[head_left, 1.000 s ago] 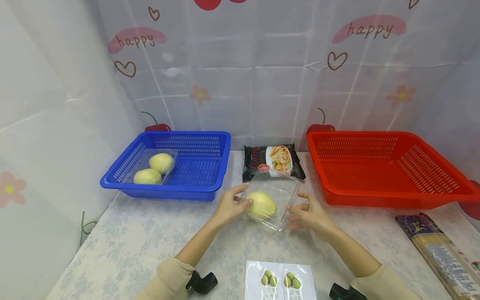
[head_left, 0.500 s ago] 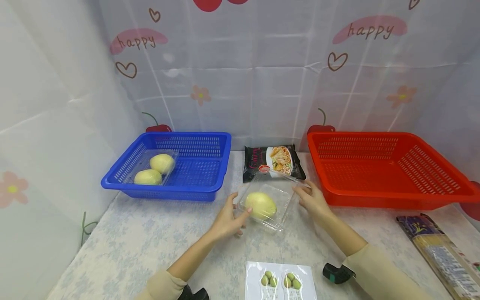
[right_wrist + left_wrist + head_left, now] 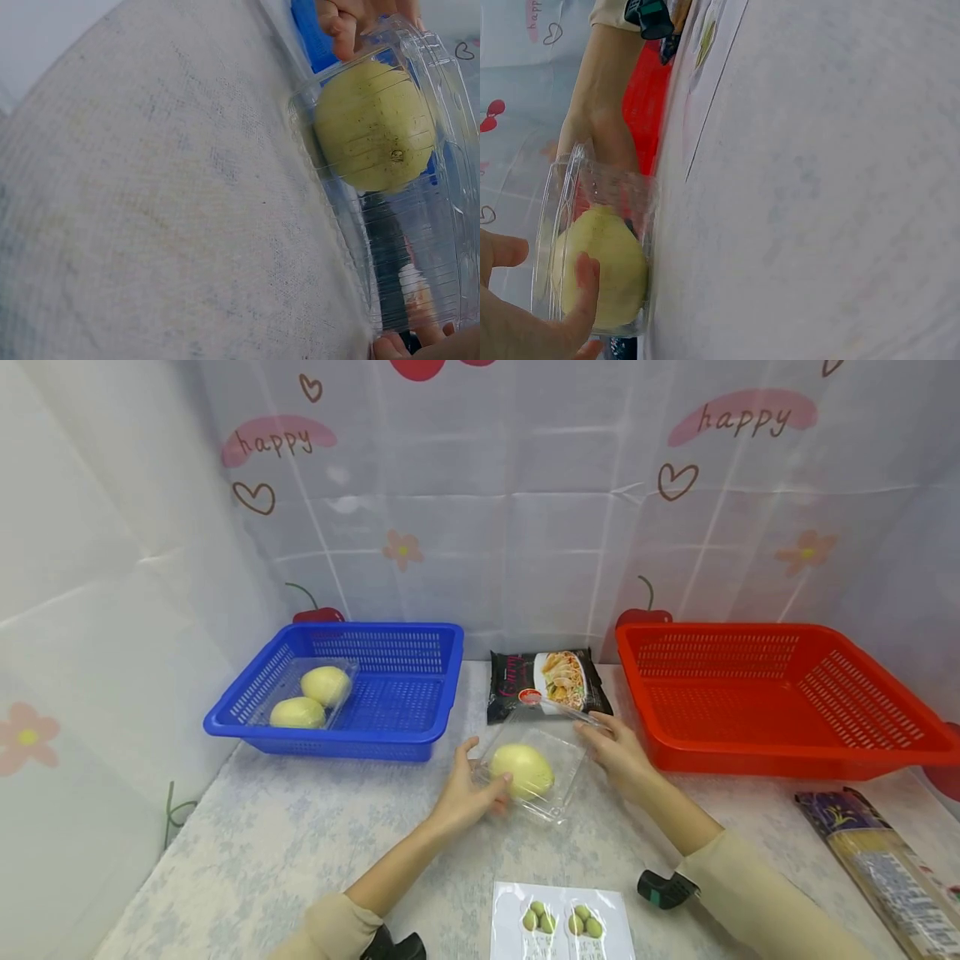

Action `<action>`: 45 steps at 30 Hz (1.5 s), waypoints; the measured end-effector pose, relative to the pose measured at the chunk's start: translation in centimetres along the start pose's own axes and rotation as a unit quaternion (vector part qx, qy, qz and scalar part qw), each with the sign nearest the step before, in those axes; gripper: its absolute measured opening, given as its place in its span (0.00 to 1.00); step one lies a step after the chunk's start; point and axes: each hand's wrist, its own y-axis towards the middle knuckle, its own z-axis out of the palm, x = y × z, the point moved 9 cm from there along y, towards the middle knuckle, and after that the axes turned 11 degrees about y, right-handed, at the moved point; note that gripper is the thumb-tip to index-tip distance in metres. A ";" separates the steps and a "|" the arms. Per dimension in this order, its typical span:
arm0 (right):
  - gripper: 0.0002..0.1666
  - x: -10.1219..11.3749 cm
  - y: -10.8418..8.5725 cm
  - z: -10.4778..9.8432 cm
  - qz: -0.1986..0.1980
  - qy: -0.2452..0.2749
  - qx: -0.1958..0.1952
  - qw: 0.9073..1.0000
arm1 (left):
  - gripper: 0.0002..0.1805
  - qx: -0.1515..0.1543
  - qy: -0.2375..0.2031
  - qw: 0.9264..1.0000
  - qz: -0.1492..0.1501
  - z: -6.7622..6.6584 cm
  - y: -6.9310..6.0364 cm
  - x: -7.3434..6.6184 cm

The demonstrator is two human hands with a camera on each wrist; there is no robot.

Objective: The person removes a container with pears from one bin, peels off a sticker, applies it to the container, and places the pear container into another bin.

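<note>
A clear plastic clamshell box [image 3: 558,756] stands on the cloth-covered table with one pale yellow round fruit [image 3: 522,772] in its left half. At the box's left corner, my left hand [image 3: 461,789] grips the side, its thumb against the wall by the fruit. My right hand [image 3: 622,756] pinches the box's lid at the far right edge. The left wrist view shows the lid [image 3: 559,217] over the fruit. In the right wrist view, my right fingertips [image 3: 420,337] are at the lower end of the box.
A blue basket [image 3: 330,743] at back left holds another clear box with two pale fruits [image 3: 311,697]. A red basket [image 3: 787,760] stands at back right. A black noodle packet [image 3: 551,681] lies behind the box, a long noodle pack [image 3: 885,868] at right, a picture card [image 3: 561,918] in front.
My right hand has moved from the box's near right side up to its far right edge and now pinches the lid. My left hand has shifted slightly at the left corner.
</note>
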 end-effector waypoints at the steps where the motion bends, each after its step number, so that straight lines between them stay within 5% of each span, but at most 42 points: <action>1: 0.43 0.0 -0.1 0.0 0.000 0.001 0.002 1.000 | 0.45 -0.005 -0.001 1.000 0.001 -0.1 0.1 -0.1; 22: 0.43 -0.8 -4.5 -1.1 0.025 -0.020 0.008 0.999 | 0.46 -0.145 0.023 0.989 -0.009 -2.2 0.8 -0.9; 31: 0.40 -1.2 -6.3 -0.5 0.017 -0.023 0.015 0.999 | 0.44 -0.132 -0.003 0.991 0.025 -1.9 1.0 -1.2; 45: 0.40 -1.5 -7.0 -0.2 0.018 0.001 0.030 0.999 | 0.46 -0.023 0.066 0.995 0.068 -0.9 1.5 -1.2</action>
